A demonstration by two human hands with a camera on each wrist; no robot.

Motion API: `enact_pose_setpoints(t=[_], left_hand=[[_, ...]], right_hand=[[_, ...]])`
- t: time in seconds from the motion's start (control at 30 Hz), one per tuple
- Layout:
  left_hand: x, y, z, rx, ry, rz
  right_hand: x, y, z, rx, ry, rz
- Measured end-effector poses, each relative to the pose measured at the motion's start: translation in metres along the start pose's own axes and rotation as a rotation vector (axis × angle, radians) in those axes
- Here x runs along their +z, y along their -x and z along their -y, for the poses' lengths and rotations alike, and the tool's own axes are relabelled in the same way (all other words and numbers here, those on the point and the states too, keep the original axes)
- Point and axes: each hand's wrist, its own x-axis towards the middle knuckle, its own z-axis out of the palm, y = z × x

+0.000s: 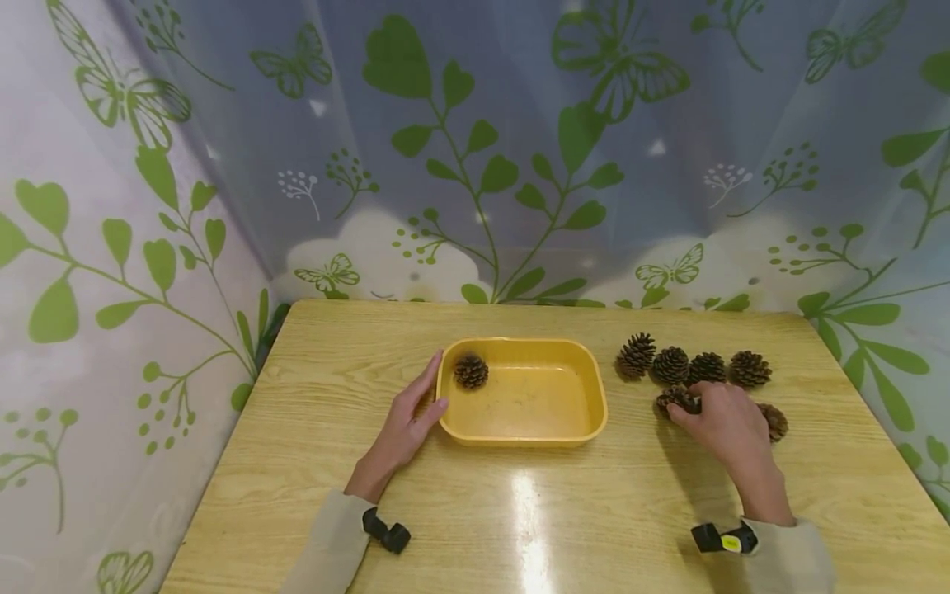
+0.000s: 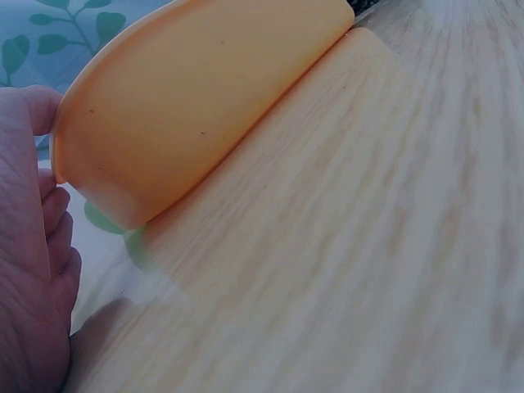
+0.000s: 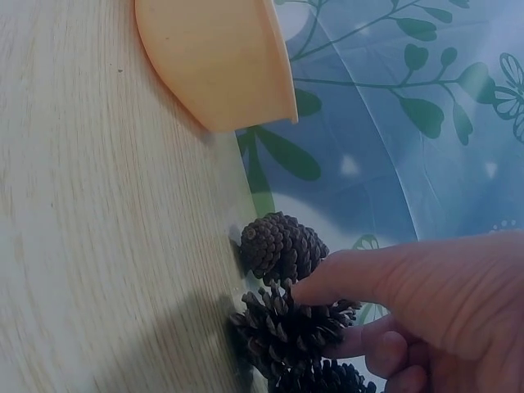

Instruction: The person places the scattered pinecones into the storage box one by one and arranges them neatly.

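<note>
A yellow plastic tray (image 1: 523, 437) sits on the wooden table, with one brown pine cone (image 1: 471, 372) inside its left end. My left hand (image 1: 406, 419) grips the tray's left end, thumb over the rim and fingers along the outer wall; the left wrist view shows the thumb at the rim (image 2: 59, 135). To the right of the tray, my right hand (image 1: 731, 422) pinches a pine cone (image 3: 282, 327) between thumb and fingers, low at the table. Another pine cone (image 1: 773, 421) lies right beside that hand, partly hidden by it.
Behind the right hand, several pine cones stand in a row, from a taller one (image 1: 636, 356) to the rightmost one (image 1: 750, 369). A patterned curtain (image 1: 519, 206) hangs along the table's back edge. Each wrist wears a black strap device, the left one (image 1: 386, 532) near the sleeve.
</note>
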Motion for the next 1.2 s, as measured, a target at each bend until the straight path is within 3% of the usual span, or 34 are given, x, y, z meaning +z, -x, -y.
enact_pose_setpoints(t=[1.03, 1.2], left_hand=[[0.001, 0.001, 0.001, 0.005, -0.003, -0.008], [0.001, 0.001, 0.0, -0.002, -0.007, -0.008]], right_hand=[[-0.003, 0.0, 0.02, -0.021, -0.039, -0.081], [-0.004, -0.001, 0.023, -0.062, -0.033, -0.111]])
